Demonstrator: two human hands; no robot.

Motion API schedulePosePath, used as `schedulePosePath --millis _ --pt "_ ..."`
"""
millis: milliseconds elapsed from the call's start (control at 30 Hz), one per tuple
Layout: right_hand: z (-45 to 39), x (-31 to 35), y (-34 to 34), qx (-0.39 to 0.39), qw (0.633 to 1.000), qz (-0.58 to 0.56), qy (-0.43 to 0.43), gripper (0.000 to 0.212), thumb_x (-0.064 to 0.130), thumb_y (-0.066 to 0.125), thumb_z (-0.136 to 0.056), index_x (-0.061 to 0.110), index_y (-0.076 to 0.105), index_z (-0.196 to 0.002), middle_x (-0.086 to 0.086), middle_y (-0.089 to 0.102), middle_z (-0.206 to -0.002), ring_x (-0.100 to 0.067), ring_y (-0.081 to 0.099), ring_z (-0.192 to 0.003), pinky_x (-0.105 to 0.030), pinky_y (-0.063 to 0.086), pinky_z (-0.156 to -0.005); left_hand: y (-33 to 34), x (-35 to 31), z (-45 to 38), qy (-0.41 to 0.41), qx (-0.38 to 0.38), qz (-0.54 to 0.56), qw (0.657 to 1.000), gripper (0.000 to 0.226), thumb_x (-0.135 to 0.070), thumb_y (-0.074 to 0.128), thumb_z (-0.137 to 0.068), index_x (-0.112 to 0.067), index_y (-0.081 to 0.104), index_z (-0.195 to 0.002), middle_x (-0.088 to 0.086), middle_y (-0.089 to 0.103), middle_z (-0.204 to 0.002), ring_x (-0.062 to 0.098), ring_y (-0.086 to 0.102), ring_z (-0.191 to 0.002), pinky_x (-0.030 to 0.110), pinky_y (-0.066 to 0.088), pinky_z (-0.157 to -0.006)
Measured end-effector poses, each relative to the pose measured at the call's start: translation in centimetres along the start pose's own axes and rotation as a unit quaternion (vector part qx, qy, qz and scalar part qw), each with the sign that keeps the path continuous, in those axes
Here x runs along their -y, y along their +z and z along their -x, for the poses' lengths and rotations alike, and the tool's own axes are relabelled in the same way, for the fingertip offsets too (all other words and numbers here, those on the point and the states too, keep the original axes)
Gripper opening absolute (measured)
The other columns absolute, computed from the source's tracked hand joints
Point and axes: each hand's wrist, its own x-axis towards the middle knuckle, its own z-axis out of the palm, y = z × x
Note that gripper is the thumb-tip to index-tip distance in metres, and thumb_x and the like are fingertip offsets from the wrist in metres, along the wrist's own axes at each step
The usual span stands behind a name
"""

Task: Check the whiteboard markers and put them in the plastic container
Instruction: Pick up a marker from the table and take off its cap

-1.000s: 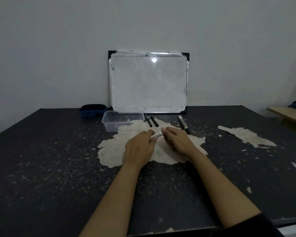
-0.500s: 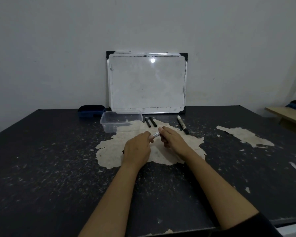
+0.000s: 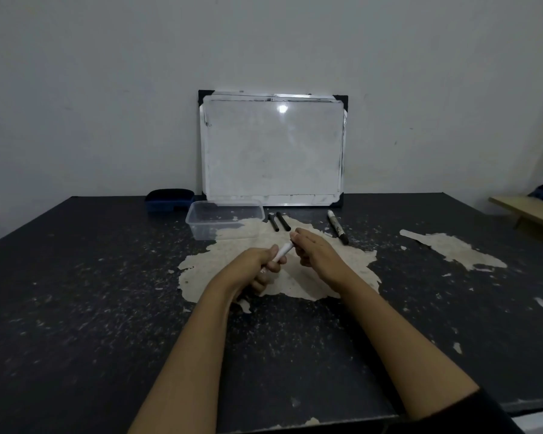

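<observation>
Both hands hold one white-barrelled marker [image 3: 283, 251] above the table's worn pale patch. My left hand [image 3: 257, 266] grips its barrel. My right hand [image 3: 314, 250] pinches its far end, where the cap sits; the cap itself is hidden by the fingers. A clear plastic container [image 3: 224, 222] stands empty behind my left hand. Two black markers [image 3: 279, 221] lie side by side just right of it. Another marker [image 3: 337, 227], white with a black cap, lies further right. The whiteboard [image 3: 272, 148] leans on the wall behind.
A dark blue eraser [image 3: 169, 200] lies left of the whiteboard, behind the container. The black table [image 3: 76, 292] is scuffed, with a second pale patch [image 3: 449, 250] at the right. A wooden surface [image 3: 527, 211] juts in at the far right edge.
Both hands have lifted the marker slightly off the table and tilted it. The right hand's fingers have slid to the marker's far end.
</observation>
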Motion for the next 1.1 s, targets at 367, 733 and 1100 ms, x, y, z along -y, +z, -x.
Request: schedulePosePath --millis 367,733,1100 --pt "0.1 0.8 -1.8 -0.114 0.993 -0.002 -0.029 0.032 0.035 0.038 -0.106 0.015 0.050 -0.083 0.000 0.044 -0.073 -0.009 0.037 -0.061 -0.026 0.032 -0.059 -1.5 0.3 0.1 -0.101 0.213 0.279 0.931 0.019 -0.028 0.041 -0.096 -0.014 0.050 -0.087 -0.008 0.038 -0.058 0.003 0.014 -0.041 0.013 0.015 -0.035" --pt "0.2 -1.6 -3.2 -0.148 0.937 0.317 -0.009 0.017 0.027 0.075 -0.085 0.017 0.079 -0.098 0.007 0.069 -0.089 -0.001 0.058 -0.071 -0.008 0.040 -0.064 0.0 0.5 -1.0 0.047 -0.040 0.359 0.931 0.029 -0.028 0.053 -0.096 -0.002 0.065 -0.098 0.010 0.048 -0.085 0.016 0.053 -0.076 0.035 0.062 -0.076" --pt "0.3 -2.1 -3.4 -0.117 0.946 0.302 0.009 0.030 0.040 0.083 -0.075 0.022 0.077 -0.098 0.002 0.070 -0.095 0.001 0.053 -0.084 -0.017 0.037 -0.071 0.0 0.2 -1.1 0.092 -0.134 0.335 0.928 0.025 -0.034 0.055 -0.094 -0.014 0.069 -0.101 0.005 0.055 -0.101 0.014 0.053 -0.094 0.029 0.048 -0.092"
